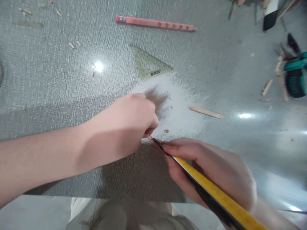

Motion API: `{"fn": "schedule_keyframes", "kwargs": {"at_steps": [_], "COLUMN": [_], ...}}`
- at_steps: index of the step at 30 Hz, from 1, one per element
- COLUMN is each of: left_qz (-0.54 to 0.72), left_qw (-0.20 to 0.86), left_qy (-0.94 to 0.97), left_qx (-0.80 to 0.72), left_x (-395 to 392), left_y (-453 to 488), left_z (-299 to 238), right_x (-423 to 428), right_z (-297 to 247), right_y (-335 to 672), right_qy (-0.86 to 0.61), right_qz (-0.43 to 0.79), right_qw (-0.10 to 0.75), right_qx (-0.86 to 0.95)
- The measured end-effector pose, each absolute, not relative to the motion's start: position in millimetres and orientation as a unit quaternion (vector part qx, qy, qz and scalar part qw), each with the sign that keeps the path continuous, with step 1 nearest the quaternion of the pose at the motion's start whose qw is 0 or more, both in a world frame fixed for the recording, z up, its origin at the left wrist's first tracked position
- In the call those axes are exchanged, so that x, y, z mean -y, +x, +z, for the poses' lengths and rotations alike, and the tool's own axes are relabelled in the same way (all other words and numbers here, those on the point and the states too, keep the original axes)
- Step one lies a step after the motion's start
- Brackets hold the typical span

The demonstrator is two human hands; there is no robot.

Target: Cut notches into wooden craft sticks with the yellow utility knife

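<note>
My left hand (134,118) is closed in a fist near the middle of the table, pinching a thin wooden stick (150,138) whose end pokes out below the fingers. My right hand (203,166) grips a yellow and black utility knife (208,188), thumb and fingers closed near its front. The dark tip of the knife meets the end of the stick, just beside my left hand. White powder (177,102) lies spread on the table beyond both hands. A small round bit (166,131) rests at the powder's near edge. Most of the stick is hidden in my left fist.
Beyond the powder lie a clear set square (153,72) and a pink pencil (158,23). A flat wooden stick (206,112) is to the right. Teal and black pliers (296,75) and wood scraps (267,87) sit at far right. The table's near edge (83,196) runs below my arms.
</note>
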State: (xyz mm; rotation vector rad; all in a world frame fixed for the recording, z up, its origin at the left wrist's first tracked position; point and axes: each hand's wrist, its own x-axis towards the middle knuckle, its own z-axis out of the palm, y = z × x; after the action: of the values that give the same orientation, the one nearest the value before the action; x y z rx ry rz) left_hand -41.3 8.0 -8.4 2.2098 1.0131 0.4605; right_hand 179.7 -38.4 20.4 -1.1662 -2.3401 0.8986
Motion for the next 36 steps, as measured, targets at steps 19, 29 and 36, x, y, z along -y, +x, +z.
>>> {"fn": "schedule_keyframes", "kwargs": {"at_steps": [19,29,36], "left_qz": [0.169,0.2,0.179], "left_qw": [0.377,0.249,0.389], "left_qy": [0.862,0.932,0.865], "left_qx": [-0.294,-0.168,-0.262], "left_x": [-15.0,-15.7,-11.4], "left_y": [-49.1,-54.7,-58.2], "left_z": [-5.7,5.9,3.6], "right_x": [33.5,31.5,30.4], "right_z": [2.1,-5.7,-0.3], "right_y": [205.3,216.3,210.3], "right_qy": [-0.467,-0.357,-0.375], "right_qz": [0.575,0.674,0.57], "right_qw": [0.262,0.318,0.306], "right_qx": [0.618,0.563,0.664]}}
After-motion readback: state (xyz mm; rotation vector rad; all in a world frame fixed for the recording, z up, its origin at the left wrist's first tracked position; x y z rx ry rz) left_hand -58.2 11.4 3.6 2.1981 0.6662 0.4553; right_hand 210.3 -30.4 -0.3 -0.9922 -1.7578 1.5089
